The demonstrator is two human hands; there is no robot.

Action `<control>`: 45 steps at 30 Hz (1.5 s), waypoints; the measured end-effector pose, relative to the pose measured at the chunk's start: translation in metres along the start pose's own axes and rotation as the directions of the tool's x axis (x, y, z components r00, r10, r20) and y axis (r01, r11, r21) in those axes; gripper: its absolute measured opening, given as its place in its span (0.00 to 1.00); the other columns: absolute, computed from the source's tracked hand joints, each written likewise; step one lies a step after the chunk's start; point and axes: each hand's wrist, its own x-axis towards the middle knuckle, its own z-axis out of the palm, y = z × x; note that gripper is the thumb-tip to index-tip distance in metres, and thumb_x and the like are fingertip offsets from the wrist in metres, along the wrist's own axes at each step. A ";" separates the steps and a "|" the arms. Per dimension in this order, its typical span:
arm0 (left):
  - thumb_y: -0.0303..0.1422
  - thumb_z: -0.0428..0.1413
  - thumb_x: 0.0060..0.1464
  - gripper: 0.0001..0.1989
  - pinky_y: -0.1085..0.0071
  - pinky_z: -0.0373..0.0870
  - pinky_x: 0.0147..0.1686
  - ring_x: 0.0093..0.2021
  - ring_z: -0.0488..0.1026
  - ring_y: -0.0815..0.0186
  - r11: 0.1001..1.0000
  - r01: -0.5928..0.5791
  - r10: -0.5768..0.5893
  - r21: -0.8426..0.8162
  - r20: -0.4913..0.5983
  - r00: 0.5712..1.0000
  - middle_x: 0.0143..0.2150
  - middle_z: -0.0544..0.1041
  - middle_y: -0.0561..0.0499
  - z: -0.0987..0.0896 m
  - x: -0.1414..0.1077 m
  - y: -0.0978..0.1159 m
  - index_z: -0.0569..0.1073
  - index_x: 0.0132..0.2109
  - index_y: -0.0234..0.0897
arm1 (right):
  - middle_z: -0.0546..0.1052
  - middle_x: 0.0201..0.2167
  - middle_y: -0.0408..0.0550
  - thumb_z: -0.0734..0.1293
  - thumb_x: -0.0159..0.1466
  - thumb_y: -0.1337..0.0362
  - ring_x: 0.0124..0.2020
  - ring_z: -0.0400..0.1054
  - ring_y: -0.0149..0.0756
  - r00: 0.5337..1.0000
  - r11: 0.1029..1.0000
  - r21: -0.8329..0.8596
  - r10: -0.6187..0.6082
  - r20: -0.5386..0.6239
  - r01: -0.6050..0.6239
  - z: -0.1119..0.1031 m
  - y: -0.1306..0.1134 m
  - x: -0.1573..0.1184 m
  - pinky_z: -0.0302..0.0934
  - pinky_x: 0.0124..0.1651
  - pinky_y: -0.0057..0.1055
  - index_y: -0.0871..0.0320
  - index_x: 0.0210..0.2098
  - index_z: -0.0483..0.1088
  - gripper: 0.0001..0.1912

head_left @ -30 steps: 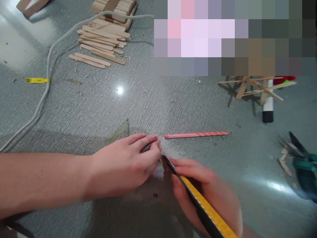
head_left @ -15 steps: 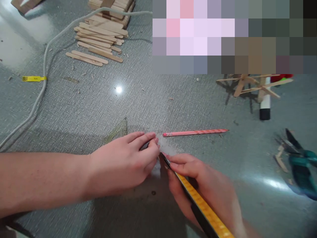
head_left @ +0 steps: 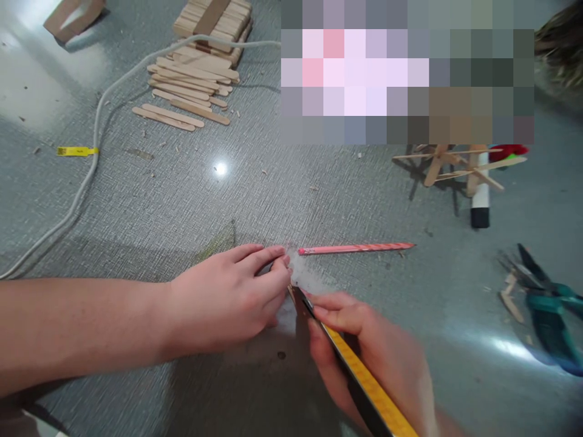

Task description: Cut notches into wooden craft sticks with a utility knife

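Observation:
My right hand [head_left: 368,346] is closed around a yellow and black cutter [head_left: 359,370], its dark end pointing up and left toward my left fingertips. My left hand [head_left: 241,291] presses down on the grey table, fingers together over a small piece of wood [head_left: 291,293] that is mostly hidden under them. White dust lies by the fingertips. Just beyond them a pink pencil [head_left: 357,249] lies with its tip to the right.
Wooden sticks [head_left: 191,85] and bundled sticks [head_left: 218,21] lie at the upper left, crossed by a white cable [head_left: 95,136]. On the right are a stick structure [head_left: 460,164], a white tube with a black cap [head_left: 480,212] and green-handled pliers [head_left: 549,315].
The view has shifted slightly, so the sticks and cable sit lower and further right. The cutter's front end has moved slightly, still beside my left fingertips; both hands keep their grips.

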 end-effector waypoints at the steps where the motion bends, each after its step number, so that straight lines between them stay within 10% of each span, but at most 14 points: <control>1: 0.40 0.56 0.65 0.20 0.57 0.78 0.57 0.60 0.75 0.49 1.000 0.001 -0.001 -0.002 0.001 1.000 0.56 0.78 0.40 0.000 0.000 0.000 0.79 0.53 0.26 | 0.84 0.36 0.47 0.66 0.63 0.69 0.32 0.82 0.38 1.000 1.000 0.008 -0.004 -0.007 0.004 0.000 0.001 -0.002 0.77 0.35 0.27 0.51 0.39 0.67 0.07; 45: 0.42 0.55 0.66 0.22 0.57 0.75 0.59 0.61 0.74 0.50 0.999 0.009 -0.009 -0.034 0.012 1.000 0.58 0.77 0.41 -0.001 -0.002 -0.005 0.76 0.56 0.26 | 0.84 0.36 0.46 0.67 0.62 0.71 0.32 0.82 0.40 1.000 1.000 0.015 -0.026 -0.006 0.026 -0.002 0.003 -0.001 0.77 0.32 0.31 0.50 0.41 0.68 0.10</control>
